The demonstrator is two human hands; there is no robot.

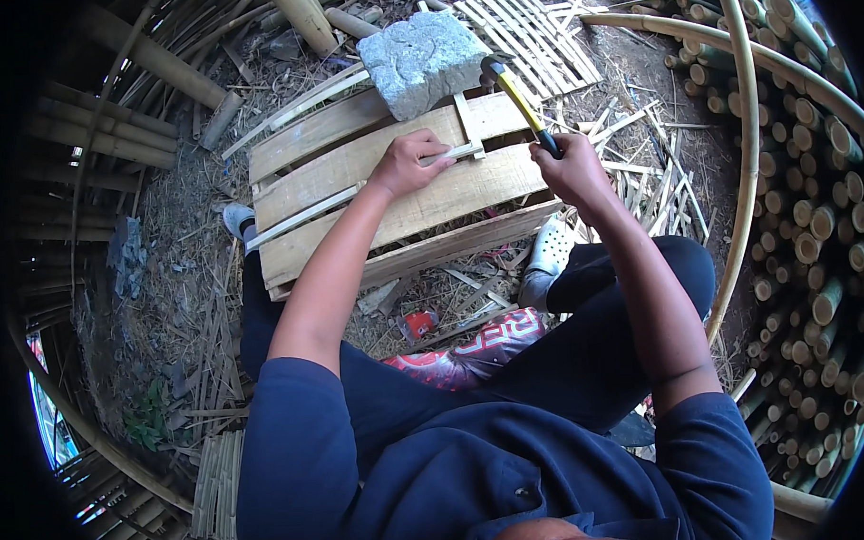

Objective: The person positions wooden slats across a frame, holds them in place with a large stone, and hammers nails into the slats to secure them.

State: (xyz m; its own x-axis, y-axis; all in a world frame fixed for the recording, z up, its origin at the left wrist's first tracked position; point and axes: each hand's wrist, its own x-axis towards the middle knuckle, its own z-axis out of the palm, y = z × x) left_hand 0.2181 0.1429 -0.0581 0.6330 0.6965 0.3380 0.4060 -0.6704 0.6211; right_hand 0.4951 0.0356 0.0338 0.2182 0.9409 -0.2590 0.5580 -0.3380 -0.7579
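Observation:
My right hand (573,175) is closed round the lower end of a hammer (518,97) with a yellow and black handle. The hammer's dark head is raised near the stone's right edge. My left hand (415,163) pinches a thin pale wooden strip (462,152) over the wooden crate (372,177). A second short strip (467,122) lies crosswise on the boards, and its near end meets the pinched strip. Whether a nail joins them is too small to tell. The slatted crate lies in front of me, gaps between its planks.
A grey stone block (423,61) rests at the crate's far side. Beyond it lies a slatted panel (529,40). Stacked bamboo poles (806,209) fill the right side, with a curved pole (744,164) before them. A printed red bag (463,355) lies by my legs among scraps.

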